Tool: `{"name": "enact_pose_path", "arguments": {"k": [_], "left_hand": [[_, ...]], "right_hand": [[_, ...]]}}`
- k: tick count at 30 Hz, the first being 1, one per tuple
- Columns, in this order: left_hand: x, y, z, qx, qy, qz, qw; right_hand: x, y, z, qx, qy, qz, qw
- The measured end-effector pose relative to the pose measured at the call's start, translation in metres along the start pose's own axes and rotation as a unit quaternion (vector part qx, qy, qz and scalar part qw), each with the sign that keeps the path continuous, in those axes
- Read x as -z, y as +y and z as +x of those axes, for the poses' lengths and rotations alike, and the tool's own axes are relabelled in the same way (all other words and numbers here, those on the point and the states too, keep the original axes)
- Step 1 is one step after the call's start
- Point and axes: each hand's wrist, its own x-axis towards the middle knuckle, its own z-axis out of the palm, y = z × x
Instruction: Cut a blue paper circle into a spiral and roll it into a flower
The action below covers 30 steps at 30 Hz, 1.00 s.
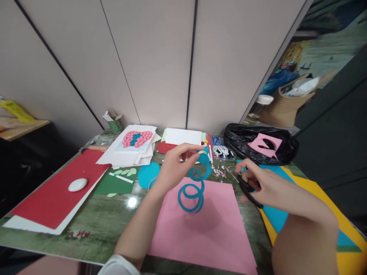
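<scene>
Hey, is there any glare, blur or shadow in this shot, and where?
Head view: bright glare spot on the green tabletop, left of the pink paper; head view: right hand and black scissors slightly blurred; head view: soft shadow on the pink paper below the blue paper spiral.

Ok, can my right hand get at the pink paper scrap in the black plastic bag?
Probably yes: the black plastic bag gapes open with the pink paper scrap exposed, though your right hand holds black-handled scissors, which may hinder it.
</scene>
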Motion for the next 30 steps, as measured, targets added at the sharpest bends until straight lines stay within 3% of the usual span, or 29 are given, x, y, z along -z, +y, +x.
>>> {"name": "enact_pose_path", "arguments": {"k": [3, 6, 10, 14, 18, 24, 27, 30], "left_hand": [[-0.004, -0.008, 0.005, 0.017, 0.044, -0.016, 0.999], [-0.007, -0.014, 0.008, 0.042, 0.078, -0.048, 0.995], [-0.011, -0.021, 0.009, 0.070, 0.113, -0.127, 0.983], [-0.019, -0.028, 0.007, 0.093, 0.117, -0.215, 0.965], [-0.032, -0.038, -0.001, 0.171, 0.108, -0.301, 0.932], [-0.045, -0.063, -0.030, 0.319, 0.101, -0.403, 0.852], [-0.050, -0.076, -0.046, 0.341, 0.111, -0.383, 0.851], [-0.056, -0.085, -0.058, 0.334, 0.118, -0.356, 0.865]], "right_hand": [[0.000, 0.011, 0.007, 0.003, -0.012, 0.015, 1.000], [-0.012, 0.023, 0.014, 0.004, -0.025, 0.048, 0.999], [-0.055, 0.045, 0.013, -0.032, -0.023, 0.038, 0.999], [-0.105, 0.069, -0.002, -0.148, 0.014, 0.003, 0.989], [-0.133, 0.084, -0.019, -0.167, 0.062, -0.029, 0.984], [-0.130, 0.074, -0.025, -0.149, 0.117, -0.055, 0.980], [-0.117, 0.050, -0.019, -0.081, 0.168, 0.030, 0.982], [-0.109, 0.019, -0.007, -0.028, 0.180, 0.121, 0.976]]}}
